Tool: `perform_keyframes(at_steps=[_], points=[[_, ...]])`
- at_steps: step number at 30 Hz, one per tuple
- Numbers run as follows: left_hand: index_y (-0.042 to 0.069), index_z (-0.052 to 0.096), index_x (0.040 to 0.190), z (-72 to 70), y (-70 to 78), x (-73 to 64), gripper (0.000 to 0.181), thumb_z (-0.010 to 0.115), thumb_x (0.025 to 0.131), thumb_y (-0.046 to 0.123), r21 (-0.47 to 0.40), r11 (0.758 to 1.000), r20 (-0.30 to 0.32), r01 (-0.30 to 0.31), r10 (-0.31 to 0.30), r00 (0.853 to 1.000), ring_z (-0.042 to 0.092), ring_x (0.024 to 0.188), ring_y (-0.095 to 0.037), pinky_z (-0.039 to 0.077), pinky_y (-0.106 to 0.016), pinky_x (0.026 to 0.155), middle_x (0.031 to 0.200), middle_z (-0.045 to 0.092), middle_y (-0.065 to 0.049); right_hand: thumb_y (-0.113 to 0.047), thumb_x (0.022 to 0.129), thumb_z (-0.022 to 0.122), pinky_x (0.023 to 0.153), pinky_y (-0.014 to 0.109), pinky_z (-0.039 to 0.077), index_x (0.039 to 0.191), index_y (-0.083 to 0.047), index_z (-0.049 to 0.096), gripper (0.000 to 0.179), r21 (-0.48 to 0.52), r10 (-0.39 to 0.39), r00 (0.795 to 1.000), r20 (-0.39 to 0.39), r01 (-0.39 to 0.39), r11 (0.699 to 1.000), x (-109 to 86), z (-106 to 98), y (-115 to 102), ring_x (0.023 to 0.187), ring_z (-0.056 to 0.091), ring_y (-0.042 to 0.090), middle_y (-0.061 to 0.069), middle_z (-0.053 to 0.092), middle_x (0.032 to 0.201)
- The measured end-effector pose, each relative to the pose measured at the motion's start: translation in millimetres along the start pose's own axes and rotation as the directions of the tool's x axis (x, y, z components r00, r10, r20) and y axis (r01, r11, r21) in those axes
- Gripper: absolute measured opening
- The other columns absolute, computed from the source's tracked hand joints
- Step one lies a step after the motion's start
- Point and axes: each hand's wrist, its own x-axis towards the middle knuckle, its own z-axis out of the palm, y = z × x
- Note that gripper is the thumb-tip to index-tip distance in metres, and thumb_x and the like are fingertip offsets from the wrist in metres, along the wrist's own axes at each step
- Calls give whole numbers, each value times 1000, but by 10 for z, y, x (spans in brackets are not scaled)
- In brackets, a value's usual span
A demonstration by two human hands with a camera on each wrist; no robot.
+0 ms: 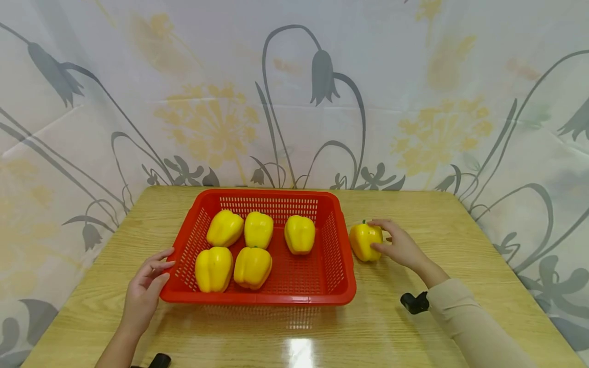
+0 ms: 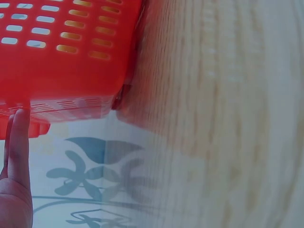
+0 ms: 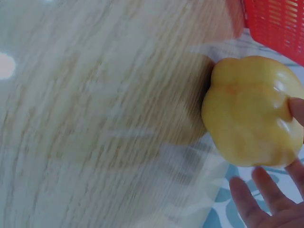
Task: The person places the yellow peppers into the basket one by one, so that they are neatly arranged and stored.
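A red plastic basket (image 1: 262, 299) on the table holds several yellow bell peppers (image 1: 213, 269), most of them toward its left side. My left hand (image 1: 143, 294) is at the basket's left rim; in the left wrist view its fingers (image 2: 20, 147) look straight and reach the red rim. Just outside the basket's right wall is another yellow bell pepper (image 1: 366, 241), green stem up. My right hand (image 1: 399, 246) holds it between thumb and fingers from the right. In the right wrist view this bell pepper (image 3: 254, 111) appears close up, with fingertips (image 3: 266, 178) at its edge.
The wood-grain table (image 1: 294, 332) runs back to a wall covering (image 1: 294, 128) printed with flowers. A black piece (image 1: 415, 302) shows beside the right sleeve, and another black piece (image 1: 160, 361) near the left wrist.
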Motion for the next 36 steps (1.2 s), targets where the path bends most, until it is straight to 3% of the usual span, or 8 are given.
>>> perform_keyframes(at_steps=[6,15,26,36], points=[[-14,55,99,14,3,0,18,40,90,-13,-25,1000,1,-6,6,1000,44,117,-10,35,-15,90,122,54,4,-6,75,75,80,51,48,111,6,52,45,25,58,998,-13,-58,998,25,-10,-7,106,45,47,25,46,114],[-14,56,99,20,14,1,18,40,90,-13,-10,1000,1,2,-2,1000,44,116,-9,35,-15,90,121,54,5,-20,74,78,86,56,42,113,-1,53,50,-13,128,992,25,-127,992,23,-19,-22,106,50,45,20,54,117],[-14,55,100,15,21,7,17,41,90,-12,-24,1000,7,-5,5,1000,44,117,-10,35,-15,90,122,54,4,-25,75,78,87,56,41,115,-3,53,52,11,111,994,3,-111,994,36,-116,-94,108,49,41,18,54,118],[-14,55,99,2,30,2,16,42,91,-10,9,1000,-5,22,-22,1000,43,116,-9,34,-14,90,122,54,6,-21,76,77,76,40,52,117,-1,52,53,45,65,998,8,-65,997,106,-286,-302,110,47,40,19,52,120]])
